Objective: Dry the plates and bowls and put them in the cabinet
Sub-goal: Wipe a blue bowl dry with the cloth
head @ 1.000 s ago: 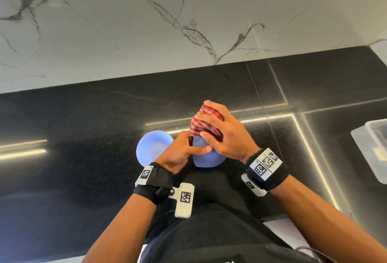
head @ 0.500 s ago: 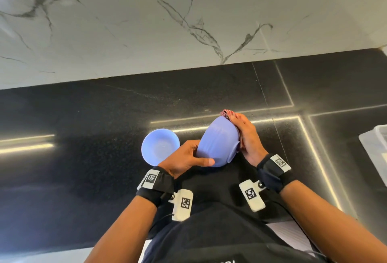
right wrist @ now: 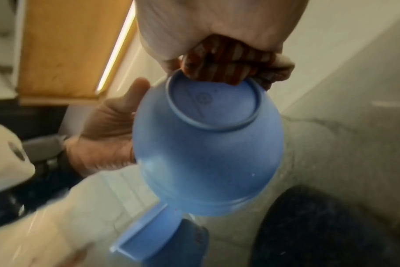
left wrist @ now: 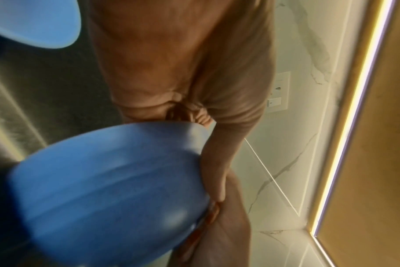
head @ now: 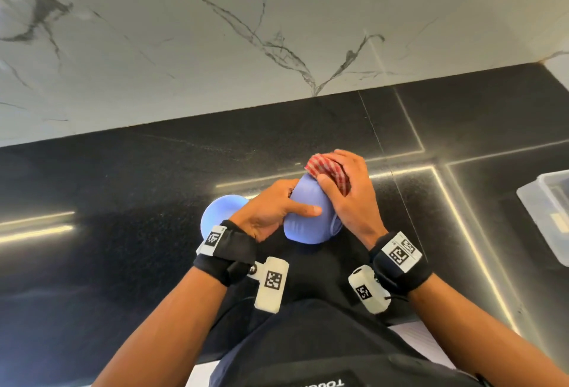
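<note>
The bowl [head: 309, 217] is held in the air close to the person's chest, above the near edge of the black counter [head: 123, 201], tipped so its base faces up and away. The left hand [head: 268, 212] grips its side, thumb laid across the outer wall and fingers curled round the far side. The right hand [head: 351, 198] is bunched around a red checked cloth [head: 328, 171] and presses it against the bowl's base end.

The counter runs wide and bare to the left and back to the marble wall [head: 215, 47]. A second bowl [head: 218, 214] stands on it just beside the left wrist, mostly covered by that hand. At the right edge a clear tub [head: 545, 211] is cut off by the frame, well apart from the hands.

The held bowl's mouth is turned away from the head camera, so its inside cannot be seen. The left fingers are hidden behind it there.

The right wrist view shows what the head view cannot: the foot ring of the bowl [right wrist: 208, 144], the cloth [right wrist: 228, 63] wedged at the ring's edge, and the left hand's [right wrist: 103, 131] palm against the wall. The blue shape at its bottom is probably the second bowl [right wrist: 153, 236], though blur makes that uncertain. The left wrist view shows the bowl's [left wrist: 107, 189] wall, with the right hand's fingers [left wrist: 215, 173] against its far side.
</note>
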Demonstrator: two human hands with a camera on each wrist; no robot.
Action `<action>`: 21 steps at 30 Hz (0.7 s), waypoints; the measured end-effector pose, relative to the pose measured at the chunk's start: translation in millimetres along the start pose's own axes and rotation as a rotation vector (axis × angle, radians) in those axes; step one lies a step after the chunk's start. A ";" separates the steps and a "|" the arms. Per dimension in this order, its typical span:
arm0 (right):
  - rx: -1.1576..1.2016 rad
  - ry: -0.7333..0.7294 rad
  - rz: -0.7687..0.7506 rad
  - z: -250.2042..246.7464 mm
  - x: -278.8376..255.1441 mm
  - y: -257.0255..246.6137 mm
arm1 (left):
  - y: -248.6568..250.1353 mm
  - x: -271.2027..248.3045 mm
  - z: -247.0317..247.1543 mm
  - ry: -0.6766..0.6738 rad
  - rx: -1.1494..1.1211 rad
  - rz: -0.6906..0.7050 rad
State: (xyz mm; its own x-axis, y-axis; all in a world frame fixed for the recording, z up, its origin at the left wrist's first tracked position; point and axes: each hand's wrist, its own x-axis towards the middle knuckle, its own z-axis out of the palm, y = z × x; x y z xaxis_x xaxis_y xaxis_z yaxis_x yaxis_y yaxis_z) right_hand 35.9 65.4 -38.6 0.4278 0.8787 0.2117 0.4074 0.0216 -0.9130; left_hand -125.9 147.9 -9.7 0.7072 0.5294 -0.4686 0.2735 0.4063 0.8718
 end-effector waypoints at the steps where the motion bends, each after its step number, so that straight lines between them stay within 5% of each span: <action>1: -0.094 -0.026 -0.093 -1.8 -1.2 -3.3 | -3.5 0.2 -0.6 -0.009 -0.022 0.012; 5: -0.359 -0.167 -0.356 -2.5 -5.2 -7.3 | -16.8 0.0 4.0 -0.046 -0.090 0.047; 8: -0.308 -0.192 -0.280 -2.5 -1.7 -5.3 | -23.7 -1.9 5.4 -0.076 -0.138 0.047; 12: -0.170 -0.181 -0.051 2.3 14.0 -2.0 | -31.6 -3.5 2.9 -0.073 -0.185 0.048; 17: 0.222 -0.198 0.498 6.4 36.2 8.8 | -50.9 -9.9 -3.0 -0.026 -0.250 0.050; 21: 0.325 -0.161 0.705 5.1 26.5 15.9 | -61.8 -15.4 -0.9 -0.014 -0.297 0.093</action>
State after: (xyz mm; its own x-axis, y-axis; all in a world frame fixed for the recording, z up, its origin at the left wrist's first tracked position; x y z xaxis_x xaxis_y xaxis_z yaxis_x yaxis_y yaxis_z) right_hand 49.6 91.4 -49.3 0.3650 0.7950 -0.4845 -0.1830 -0.4490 -0.8746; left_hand -154.3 115.3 -56.5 0.7300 0.5648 -0.3849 0.0063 0.5577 0.8300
